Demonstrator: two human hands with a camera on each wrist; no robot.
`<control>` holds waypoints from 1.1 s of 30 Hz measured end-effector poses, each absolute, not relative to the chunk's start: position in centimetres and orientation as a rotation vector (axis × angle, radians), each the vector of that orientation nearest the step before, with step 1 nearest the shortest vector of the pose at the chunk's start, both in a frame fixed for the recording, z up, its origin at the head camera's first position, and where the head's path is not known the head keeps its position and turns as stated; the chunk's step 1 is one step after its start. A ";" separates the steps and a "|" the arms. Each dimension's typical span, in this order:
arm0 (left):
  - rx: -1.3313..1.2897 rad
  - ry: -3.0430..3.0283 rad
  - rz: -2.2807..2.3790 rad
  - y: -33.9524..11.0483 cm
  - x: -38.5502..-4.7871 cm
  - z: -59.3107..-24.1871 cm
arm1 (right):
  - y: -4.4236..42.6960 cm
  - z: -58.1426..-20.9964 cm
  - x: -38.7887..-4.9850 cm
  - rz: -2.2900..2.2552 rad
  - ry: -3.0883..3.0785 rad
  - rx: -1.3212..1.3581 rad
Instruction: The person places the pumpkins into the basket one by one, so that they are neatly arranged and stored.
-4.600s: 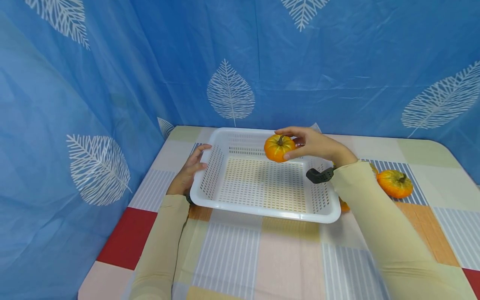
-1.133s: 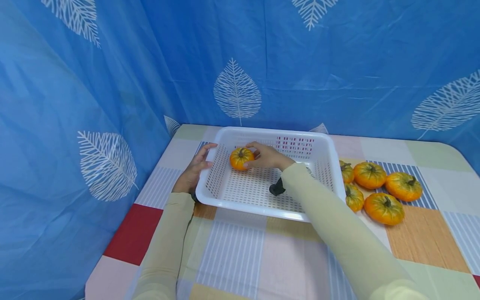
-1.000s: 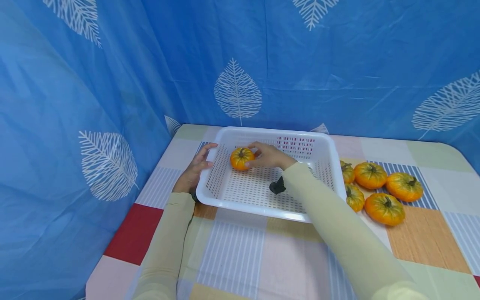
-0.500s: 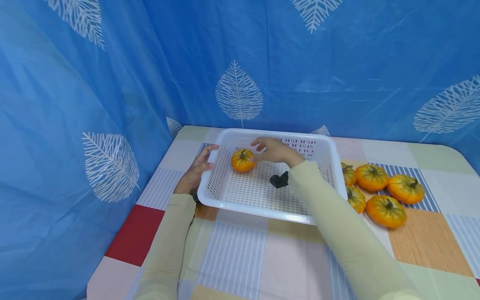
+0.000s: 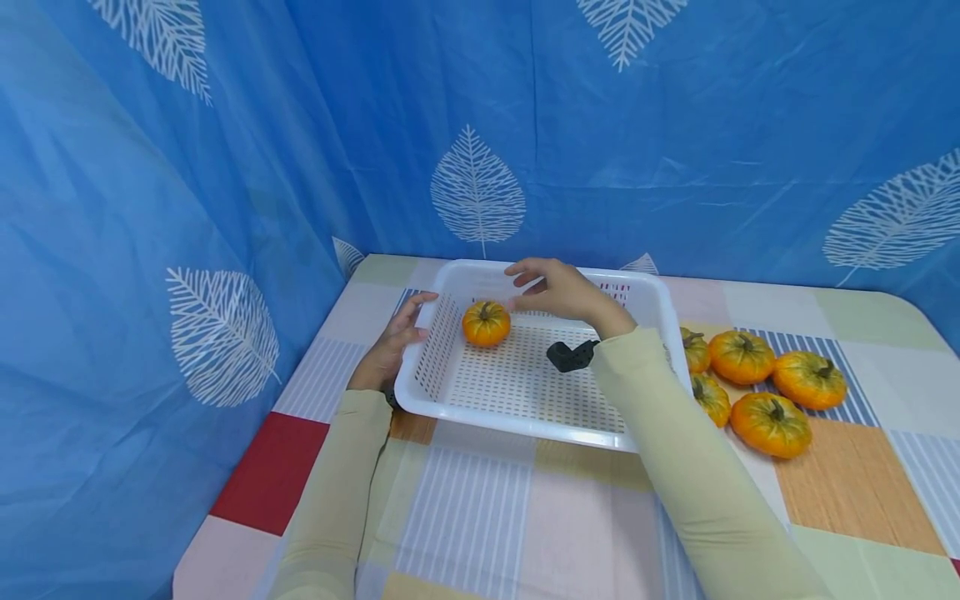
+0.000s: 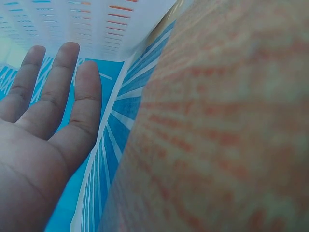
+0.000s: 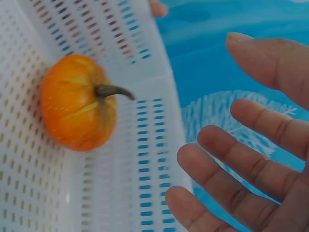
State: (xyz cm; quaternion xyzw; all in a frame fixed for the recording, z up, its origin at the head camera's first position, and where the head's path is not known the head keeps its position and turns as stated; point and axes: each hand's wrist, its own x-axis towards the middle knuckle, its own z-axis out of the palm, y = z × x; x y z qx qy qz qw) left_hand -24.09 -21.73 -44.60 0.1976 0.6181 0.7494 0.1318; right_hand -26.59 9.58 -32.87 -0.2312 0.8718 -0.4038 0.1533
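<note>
Blue leaf-print curtain (image 5: 675, 125) behind, checked cloth on table (image 5: 465, 508). Head view: white slotted basket (image 5: 517, 423) sits on the table; orange pumpkin (image 5: 486, 324) upright inside it, near the basket's far left corner. Left hand (image 5: 386, 348) at the basket's left rim, fingers and thumb apart; can't tell if they touch the rim. Right hand (image 5: 558, 290) above the basket, thumb and fingers apart, just beside the pumpkin. Five more pumpkins (image 5: 771, 424) right of the basket, partly hidden by it. Left wrist view: three extended, spread fingers beside the basket's slotted wall. Right wrist view: pumpkin close to the basket's walls, stem up; right hand's thumb and fingers spread wide over the basket's rim, apart from the pumpkin.
</note>
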 end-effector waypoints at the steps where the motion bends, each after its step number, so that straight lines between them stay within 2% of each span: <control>1: 0.568 1.795 2.173 -21.7 -24.1 -44.6 | 9.7 -32.8 -26.5 -1.173 2.501 -0.666; 25: 0.535 1.798 2.166 -21.6 -24.0 -44.7 | 12.6 -30.4 -22.9 -1.755 2.409 -0.746; 33: 0.545 1.779 2.176 -21.7 -24.0 -44.5 | 13.0 -29.1 -21.4 -1.726 2.459 -0.836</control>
